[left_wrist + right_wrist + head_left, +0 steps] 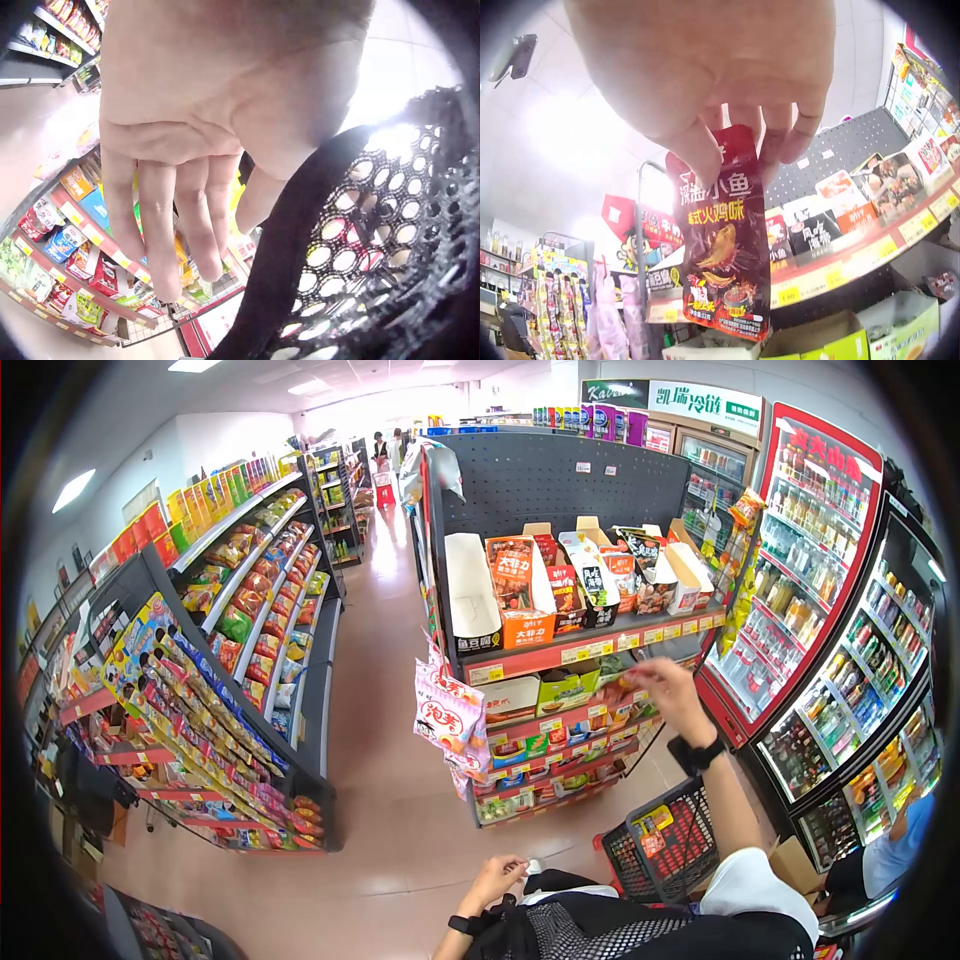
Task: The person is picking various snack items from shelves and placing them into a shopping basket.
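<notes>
R hand (pixel 712 75) pinches a glossy dark-red foil sachet (pixel 721 247) w/ white + yellow lettering and a food pic toward the btm; thumb and fingers grip it at the top edge. Sachet hangs roughly upright in the air, just in front of a dark-grey metal shelf unit (pixel 520 470) w/ a perforated back. Black wristband (pixel 697 755) on that wrist. Upper shelf has a red front edge (pixel 535 662) w/ yellow + white price tags, and carries open cardboard display boxes, incl. an orange-red printed box (pixel 513 575) beside a white-sided carton (pixel 470 585). One level down, an open bright-green box (pixel 568 690). Pink-and-white plastic snack bags (pixel 452 710) hang at the unit's L end. L hand (pixel 202 127) is low, near the person's black mesh garment (pixel 610 930), palm toward its wrist cam, fingers nearly straight, small gaps betw. them. Below the R arm: a black slatted shopping basket w/ red parts (pixel 690 850), a yellow-and-red pkt (pixel 652 832) in it. Further R, a red-framed glass-door fridge (pixel 815 550) w/ rows of bottles; far L, across the aisle, a dark rack w/ sloping shelves of colourful snack bags (pixel 265 595).
</notes>
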Demonstrator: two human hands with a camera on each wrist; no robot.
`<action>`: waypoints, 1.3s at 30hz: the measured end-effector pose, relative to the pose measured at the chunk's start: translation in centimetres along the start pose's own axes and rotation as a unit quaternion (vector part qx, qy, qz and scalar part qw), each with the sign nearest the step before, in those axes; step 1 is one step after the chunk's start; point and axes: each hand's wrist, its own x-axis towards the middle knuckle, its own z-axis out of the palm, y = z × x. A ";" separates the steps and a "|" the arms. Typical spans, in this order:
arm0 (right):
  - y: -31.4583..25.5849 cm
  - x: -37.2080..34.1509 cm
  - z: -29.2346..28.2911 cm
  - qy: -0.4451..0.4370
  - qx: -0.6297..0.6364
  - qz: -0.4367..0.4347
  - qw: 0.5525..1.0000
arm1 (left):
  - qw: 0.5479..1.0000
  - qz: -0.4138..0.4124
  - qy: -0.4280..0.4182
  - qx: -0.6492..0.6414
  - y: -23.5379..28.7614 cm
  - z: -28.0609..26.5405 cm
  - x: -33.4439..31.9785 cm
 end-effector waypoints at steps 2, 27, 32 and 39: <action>-0.4 3.5 -0.5 0.014 -0.040 -0.060 0.997 | 1.000 -0.004 0.000 -0.012 -0.2 -0.4 0.6; 7.7 19.7 7.7 0.026 -0.193 -0.205 0.959 | 0.986 0.001 0.151 0.065 2.5 -5.0 9.8; 7.5 19.4 8.7 0.083 -0.262 -0.203 0.940 | 0.985 -0.007 0.128 0.119 3.6 -6.7 10.3; 6.8 18.0 10.1 0.069 -0.283 -0.183 0.939 | 0.983 0.020 0.053 0.177 3.2 -10.2 12.0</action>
